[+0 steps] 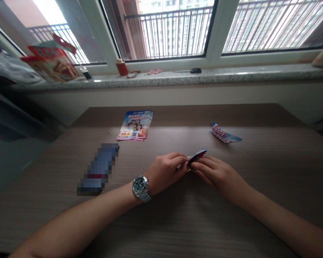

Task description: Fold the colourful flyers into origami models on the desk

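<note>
Between my two hands, just above the table, is a small folded piece of printed paper [198,155], dark on its upper side with a bit of yellow below. The fingers of my left hand [165,170] pinch its left side; a metal watch [140,187] is on that wrist. My right hand [218,173] grips the paper's right side with thumb and fingers. Much of the paper is hidden by the fingers. Beyond the right hand lies a folded paper shape [224,135], blue with a red and white pattern. A stack of printed flyers [135,125] lies farther back on the left.
A pixelated dark oblong [99,170] lies on the wooden table [174,222], left of my hands. Along the stone windowsill [161,79] are scissors [195,70], a red container [121,68], pink scraps [154,72] and a red food bag [55,62].
</note>
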Available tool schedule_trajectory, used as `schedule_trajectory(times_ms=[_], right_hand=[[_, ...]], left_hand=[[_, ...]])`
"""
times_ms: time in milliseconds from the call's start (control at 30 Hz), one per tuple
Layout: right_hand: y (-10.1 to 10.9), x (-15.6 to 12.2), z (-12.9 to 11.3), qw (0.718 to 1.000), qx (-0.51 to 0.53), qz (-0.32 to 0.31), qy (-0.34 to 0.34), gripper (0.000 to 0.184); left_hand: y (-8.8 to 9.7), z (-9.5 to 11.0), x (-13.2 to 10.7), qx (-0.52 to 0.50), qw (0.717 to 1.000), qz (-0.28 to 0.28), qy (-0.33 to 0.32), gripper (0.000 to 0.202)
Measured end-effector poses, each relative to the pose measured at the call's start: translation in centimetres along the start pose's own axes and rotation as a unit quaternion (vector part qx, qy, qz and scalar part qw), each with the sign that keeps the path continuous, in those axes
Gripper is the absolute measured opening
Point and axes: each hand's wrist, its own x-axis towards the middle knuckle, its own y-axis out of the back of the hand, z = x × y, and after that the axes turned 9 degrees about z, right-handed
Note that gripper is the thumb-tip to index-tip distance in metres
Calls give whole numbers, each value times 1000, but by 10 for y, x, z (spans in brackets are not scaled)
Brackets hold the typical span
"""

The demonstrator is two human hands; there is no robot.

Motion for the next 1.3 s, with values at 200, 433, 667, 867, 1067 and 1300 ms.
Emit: schedule_trajectory(times_ms=[200, 433, 667, 867, 1067, 1300], right_hand=[[1, -5, 4, 1000, 10, -5, 0, 24], [6, -3, 4, 1000, 13, -14, 15, 22], [10, -1, 4, 999, 2, -20, 30, 19], [9, -5, 8, 999, 6, -29, 22, 18], [13, -5, 12, 999, 6, -26, 22, 19], [17, -2, 13, 999, -39, -20, 15, 17]], left_hand=[[2, 6, 2, 28, 1000, -7, -4, 12], [9, 7, 5, 130, 984, -73, -103, 14], [12, 4, 6, 129, 982, -90, -104, 20], [13, 2, 6, 121, 984, -89, -97, 18], [12, 0, 6, 121, 987, -75, -76, 15], [9, -2, 3, 98, 990, -80, -53, 15]])
